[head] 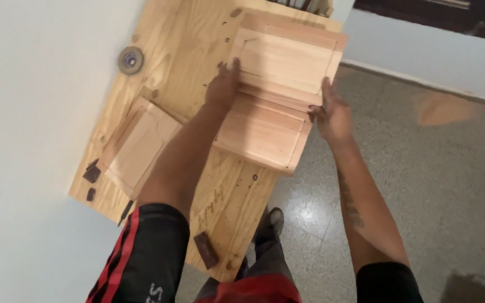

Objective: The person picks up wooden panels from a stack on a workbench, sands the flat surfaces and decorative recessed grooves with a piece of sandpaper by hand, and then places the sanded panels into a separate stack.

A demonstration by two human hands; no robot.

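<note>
A long pale wooden cabinet door point(279, 84) with two recessed panels lies on a plywood workbench point(181, 50), its right end hanging over the bench edge. My left hand point(223, 85) grips the door's left side near the middle rail. On the opposite edge, my right hand point(330, 112) holds the door with fingers wrapped around it. A smaller single-panel door point(138, 147) rests on the bench to the left of my left arm.
A round sanding disc point(131, 60) sits near the bench's left edge by the white wall. Dark scraps point(92, 174) lie at the front left corner and a dark block point(206, 250) near the front. Speckled floor point(422, 168) spreads to the right.
</note>
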